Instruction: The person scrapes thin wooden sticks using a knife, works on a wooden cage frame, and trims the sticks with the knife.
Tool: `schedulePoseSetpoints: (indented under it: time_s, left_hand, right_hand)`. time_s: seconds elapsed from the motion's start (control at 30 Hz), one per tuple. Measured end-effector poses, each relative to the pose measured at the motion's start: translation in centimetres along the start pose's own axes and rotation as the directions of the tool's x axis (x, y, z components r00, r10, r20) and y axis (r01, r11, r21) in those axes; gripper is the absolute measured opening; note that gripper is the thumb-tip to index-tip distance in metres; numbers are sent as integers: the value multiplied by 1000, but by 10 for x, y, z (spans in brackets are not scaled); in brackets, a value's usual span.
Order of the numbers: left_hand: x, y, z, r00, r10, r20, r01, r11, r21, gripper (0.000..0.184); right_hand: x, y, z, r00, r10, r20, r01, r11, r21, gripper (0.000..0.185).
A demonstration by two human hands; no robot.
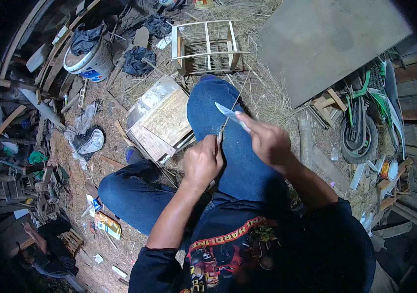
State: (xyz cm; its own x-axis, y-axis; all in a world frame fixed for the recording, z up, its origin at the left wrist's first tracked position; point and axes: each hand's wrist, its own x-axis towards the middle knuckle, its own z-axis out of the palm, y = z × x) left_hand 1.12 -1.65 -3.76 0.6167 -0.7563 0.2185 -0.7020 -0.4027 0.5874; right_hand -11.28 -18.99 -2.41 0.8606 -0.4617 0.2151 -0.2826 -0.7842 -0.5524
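Over my raised knee, my right hand (269,141) is closed around the handle of a knife (225,111), its pale blade angled toward the upper left. Just left of it, my left hand (201,161) is a closed fist on a thin stick (223,126), which looks like bamboo or wood. The stick rises past the blade and runs on beyond the knee. Blade and stick cross close together; whether they touch I cannot tell. Beneath both hands is the denim of my trouser leg (237,161).
A small slatted wooden frame (208,53) stands ahead, with a wooden box (164,117) nearer. A large board (330,44) and a small motorcycle (360,122) are at right. A bucket (88,63) stands at left. Another person (47,249) sits at lower left. Straw covers the ground.
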Motion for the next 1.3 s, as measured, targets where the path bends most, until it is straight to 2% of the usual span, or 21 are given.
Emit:
schedulePoseSetpoints:
  time_s: [0.03,0.1,0.17,0.23,0.33,0.4,0.5,0.6,0.67,0.7,0.77,0.8,0.83,0.9,0.97,1.03,1.07,1.2,1.23,1.3]
  left_hand:
    - [0,-2,2,1000,4,-2,-4,1000,1,20]
    - [0,-6,6,996,-93,-5,92,987,-133,22]
    - [1,-5,6,993,-120,3,119,980,-159,22]
    - [0,-1,3,988,-153,12,152,971,-185,22]
    - [1,3,2,989,-149,3,146,962,-230,21]
    - [0,3,3,978,-209,8,200,924,-325,20]
    - [2,4,4,977,-213,0,202,930,-307,26]
    - [-1,-1,7,989,-142,-31,131,962,-239,23]
    - [1,-2,7,992,-116,-40,105,971,-217,21]
    - [0,-2,8,995,-91,-42,81,977,-199,19]
    - [-1,2,7,995,-91,-31,84,981,-177,21]
    - [0,3,5,996,-87,-27,82,985,-150,23]
    - [0,2,6,996,-85,-28,80,986,-149,23]
    - [-1,0,8,998,-52,-42,48,994,-98,22]
    - [0,-1,9,999,-29,-46,25,997,-75,22]
    - [-2,-1,7,999,-7,-45,5,999,-47,22]
    - [-1,1,6,999,-14,-30,12,999,-47,22]
    - [-1,-1,7,999,-42,-24,40,997,-72,23]
    - [-2,-1,8,997,-76,-25,73,992,-106,24]
    - [-12,-4,3,994,-106,-14,103,986,-129,25]
  right_hand:
    - [-4,-5,-2,1000,-1,-4,1,1000,-1,47]
    - [-12,-12,-4,990,-68,123,70,997,-18,46]
    - [-5,0,-1,991,-67,112,71,997,-33,47]
    - [2,6,1,1000,-15,-15,15,1000,-4,49]
    - [-4,-5,-5,999,-10,33,11,999,-44,48]
    - [-2,-3,-5,997,-2,78,6,999,-42,47]
    - [-1,4,0,1000,16,27,-17,999,39,48]
    - [-8,2,6,996,-75,-50,77,995,56,43]
    - [-14,-5,0,987,-60,146,59,998,5,42]
    - [-10,0,0,987,-55,148,55,998,4,42]
    - [3,15,3,997,-36,-65,44,992,117,43]
    - [1,12,7,994,-56,-94,66,992,108,43]
    - [-5,7,6,994,-56,-96,67,992,108,43]
    - [-16,-5,1,991,-63,117,62,998,9,43]
    - [-8,6,9,994,-68,88,66,997,29,42]
    - [3,6,9,994,-71,-86,78,994,78,44]
    - [-3,-3,1,996,-91,-9,91,996,7,46]
    - [-6,-14,-3,992,-68,109,72,997,-31,47]
    - [-3,-11,-2,992,-67,111,71,997,-31,47]
    - [1,-4,-2,997,-76,9,76,997,-11,46]
